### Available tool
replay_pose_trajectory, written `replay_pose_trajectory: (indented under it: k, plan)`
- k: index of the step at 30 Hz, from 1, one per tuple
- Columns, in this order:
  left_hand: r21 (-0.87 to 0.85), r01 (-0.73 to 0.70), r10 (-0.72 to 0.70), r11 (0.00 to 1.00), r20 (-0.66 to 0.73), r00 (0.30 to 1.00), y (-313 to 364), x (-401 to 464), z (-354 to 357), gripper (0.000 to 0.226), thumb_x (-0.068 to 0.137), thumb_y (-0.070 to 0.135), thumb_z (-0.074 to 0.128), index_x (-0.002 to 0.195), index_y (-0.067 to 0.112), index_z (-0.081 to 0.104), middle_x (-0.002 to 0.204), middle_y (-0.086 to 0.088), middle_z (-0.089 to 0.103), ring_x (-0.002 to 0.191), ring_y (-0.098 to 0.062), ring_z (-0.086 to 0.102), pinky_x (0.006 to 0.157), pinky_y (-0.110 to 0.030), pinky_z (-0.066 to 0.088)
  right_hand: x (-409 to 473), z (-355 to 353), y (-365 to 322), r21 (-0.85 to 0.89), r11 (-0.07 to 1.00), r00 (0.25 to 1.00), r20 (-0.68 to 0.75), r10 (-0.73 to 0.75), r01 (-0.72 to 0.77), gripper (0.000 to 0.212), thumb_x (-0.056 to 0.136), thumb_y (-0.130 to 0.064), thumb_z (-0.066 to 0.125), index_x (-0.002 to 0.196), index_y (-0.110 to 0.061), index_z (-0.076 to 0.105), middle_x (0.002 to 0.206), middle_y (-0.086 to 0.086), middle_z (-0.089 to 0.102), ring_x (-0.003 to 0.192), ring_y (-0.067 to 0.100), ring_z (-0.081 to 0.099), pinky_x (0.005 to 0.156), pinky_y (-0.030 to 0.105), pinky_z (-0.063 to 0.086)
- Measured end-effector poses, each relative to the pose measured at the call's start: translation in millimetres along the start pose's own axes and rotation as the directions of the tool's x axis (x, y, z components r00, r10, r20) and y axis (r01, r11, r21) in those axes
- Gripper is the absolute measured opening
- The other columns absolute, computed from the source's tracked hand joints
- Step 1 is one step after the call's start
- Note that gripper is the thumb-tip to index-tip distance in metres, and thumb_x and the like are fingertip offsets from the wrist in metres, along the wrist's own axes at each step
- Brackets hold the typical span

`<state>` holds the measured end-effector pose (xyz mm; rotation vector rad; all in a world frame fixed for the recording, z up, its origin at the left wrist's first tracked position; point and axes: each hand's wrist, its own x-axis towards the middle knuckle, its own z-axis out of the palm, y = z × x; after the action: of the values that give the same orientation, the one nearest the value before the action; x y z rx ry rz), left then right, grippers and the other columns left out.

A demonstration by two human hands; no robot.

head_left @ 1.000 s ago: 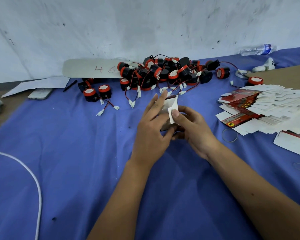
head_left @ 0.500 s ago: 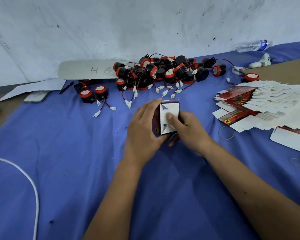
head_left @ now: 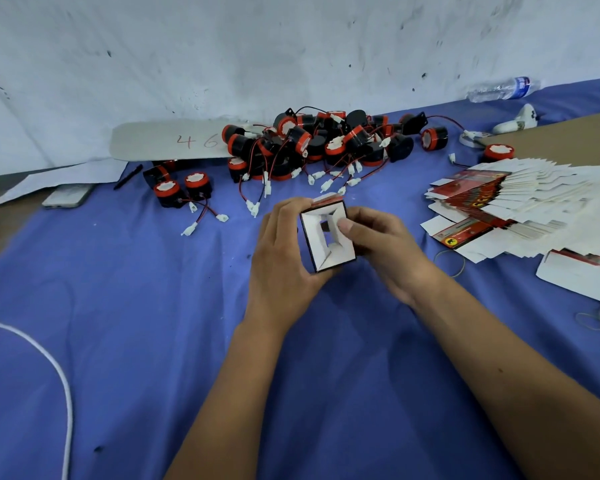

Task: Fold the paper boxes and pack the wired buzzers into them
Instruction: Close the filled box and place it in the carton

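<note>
Both the left hand (head_left: 284,258) and right hand (head_left: 381,247) grip the paper box (head_left: 328,239); buzzers (head_left: 319,143) heaped behind.

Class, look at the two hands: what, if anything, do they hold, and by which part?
Both hold one small white-and-red paper box: left hand grips its left side, right hand its right side, thumb on the open end's edge.

Blue-clothed table (head_left: 125,323): buzzers (head_left: 326,143), flat boxes (head_left: 520,209)

You are at a makeshift packing bench in a small workshop. A blue cloth (head_left: 118,341) covers the table against a scuffed white wall (head_left: 291,46). A heap of wired buzzers (head_left: 326,143) and fanned flat boxes (head_left: 520,206) lie on it.
</note>
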<state>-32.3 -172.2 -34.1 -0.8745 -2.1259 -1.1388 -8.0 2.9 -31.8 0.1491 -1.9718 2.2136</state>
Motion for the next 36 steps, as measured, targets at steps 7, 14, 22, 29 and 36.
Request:
replay_pose_trajectory:
  k: [7,14,22,29,36]
  plan:
    - [0.047,-0.014,0.013,0.999,0.019,1.0,2,0,2,0.07,0.079,0.038,0.087,0.136,0.023,0.049,0.134,0.014,0.051,0.121,-0.013,0.052,0.092,-0.035,0.052,-1,2,4,-0.067,0.997,0.997,-0.064,-0.052,0.048,0.026,0.075,-0.011,0.075,0.099,-0.02,0.077,0.105,0.005,0.076,0.102,0.022,0.071,0.089,0.039,0.057]
    - [0.013,-0.01,0.01,1.0,0.051,0.999,-2,-2,1,0.069,0.077,0.038,0.085,0.134,0.023,0.049,0.132,0.014,0.051,0.118,-0.015,0.052,0.088,-0.036,0.053,-1,-4,-2,0.067,0.998,0.991,0.131,-0.021,0.012,0.036,0.076,-0.002,0.076,0.109,-0.017,0.075,0.107,0.014,0.076,0.097,0.026,0.073,0.078,0.032,0.059]
    - [-0.154,0.12,-0.088,0.981,0.198,0.976,-10,-4,0,0.066,0.069,0.018,0.076,0.131,0.017,0.051,0.128,0.008,0.055,0.119,-0.016,0.054,0.097,-0.036,0.049,-7,3,-6,-0.673,0.69,0.95,0.067,-0.304,0.268,0.023,0.079,-0.021,0.079,0.094,-0.021,0.062,0.083,-0.007,0.066,0.079,0.018,0.064,0.075,0.027,0.044]
    - [-0.457,0.553,-0.509,0.696,0.229,0.83,-13,-2,2,0.044,0.085,0.047,0.059,0.121,0.022,0.055,0.107,0.011,0.07,0.098,-0.007,0.067,0.085,-0.031,0.055,-8,34,-13,-0.914,-0.034,0.903,0.406,-0.138,0.405,0.03,0.078,-0.019,0.06,0.108,-0.02,0.061,0.1,-0.006,0.067,0.085,0.023,0.06,0.09,0.037,0.038]
    - [-0.232,0.5,-0.537,0.834,-0.137,0.832,-23,4,1,0.013,0.101,0.026,0.049,0.1,0.015,0.056,0.073,0.015,0.062,0.065,0.0,0.055,0.055,-0.02,0.042,4,32,-29,-0.605,0.599,0.782,0.064,-0.62,0.525,0.024,0.08,-0.002,0.051,0.083,-0.008,0.074,0.084,-0.001,0.074,0.082,0.016,0.07,0.075,0.032,0.055]
